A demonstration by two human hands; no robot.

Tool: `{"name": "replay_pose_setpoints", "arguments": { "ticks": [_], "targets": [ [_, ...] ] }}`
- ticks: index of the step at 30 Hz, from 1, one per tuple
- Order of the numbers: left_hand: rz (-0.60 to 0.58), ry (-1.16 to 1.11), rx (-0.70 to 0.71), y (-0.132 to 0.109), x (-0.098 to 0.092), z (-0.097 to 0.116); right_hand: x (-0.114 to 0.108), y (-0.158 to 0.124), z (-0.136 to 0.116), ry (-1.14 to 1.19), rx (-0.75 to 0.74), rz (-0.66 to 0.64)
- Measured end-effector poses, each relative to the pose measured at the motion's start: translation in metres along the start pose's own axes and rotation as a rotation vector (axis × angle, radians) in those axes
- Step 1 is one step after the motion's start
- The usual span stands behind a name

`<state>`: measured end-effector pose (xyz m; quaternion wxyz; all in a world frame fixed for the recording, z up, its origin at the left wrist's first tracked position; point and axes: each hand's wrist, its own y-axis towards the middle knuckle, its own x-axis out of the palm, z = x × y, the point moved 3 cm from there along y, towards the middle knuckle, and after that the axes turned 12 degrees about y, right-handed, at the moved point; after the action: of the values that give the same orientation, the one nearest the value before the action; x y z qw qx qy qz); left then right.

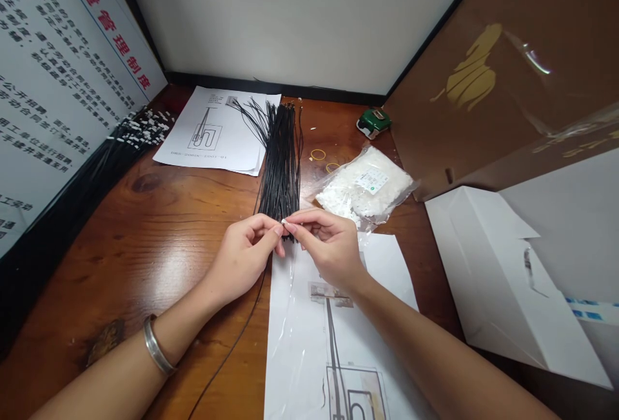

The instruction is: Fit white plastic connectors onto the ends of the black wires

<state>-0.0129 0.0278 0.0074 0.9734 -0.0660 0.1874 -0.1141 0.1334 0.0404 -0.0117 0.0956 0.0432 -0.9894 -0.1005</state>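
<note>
My left hand (244, 255) pinches a thin black wire (242, 333), which trails down from it toward the front edge of the view. Between the fingertips of my right hand (336, 246) is a tiny white connector piece (284, 221). Both sets of fingertips nearly meet at that piece; whether the wire's end sits inside it is too small to tell. Just beyond my hands lies a thick bundle of black wires (280, 162). A clear bag of small white pieces (387, 178) rests to the right of the bundle, its near end close to my right hand.
A printed drawing (294, 355) lies under my hands, another sheet (169, 149) at the back left. Black wires with white ends (91, 175) line the left side. A green tape measure (374, 122), yellow rubber bands (318, 155) and a white box (503, 284) are rightward. Panels (290, 20) surround the table.
</note>
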Motion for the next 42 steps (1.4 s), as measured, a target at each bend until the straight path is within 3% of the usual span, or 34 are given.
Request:
{"name": "replay_pose_setpoints", "arguments": {
  "ticks": [15, 27, 42],
  "targets": [
    [0.045, 0.039, 0.038, -0.0009, -0.0004, 0.0006, 0.0010, 0.0000, -0.0034, -0.037, -0.118, -0.038],
    [0.068, 0.059, 0.051, -0.0007, 0.0005, -0.0009, 0.0035, -0.0033, -0.0072, -0.163, -0.193, 0.009],
    [0.064, 0.036, 0.048, 0.0001, 0.0015, -0.0012, 0.0009, -0.0008, -0.0004, -0.064, -0.071, 0.028]
  ]
}}
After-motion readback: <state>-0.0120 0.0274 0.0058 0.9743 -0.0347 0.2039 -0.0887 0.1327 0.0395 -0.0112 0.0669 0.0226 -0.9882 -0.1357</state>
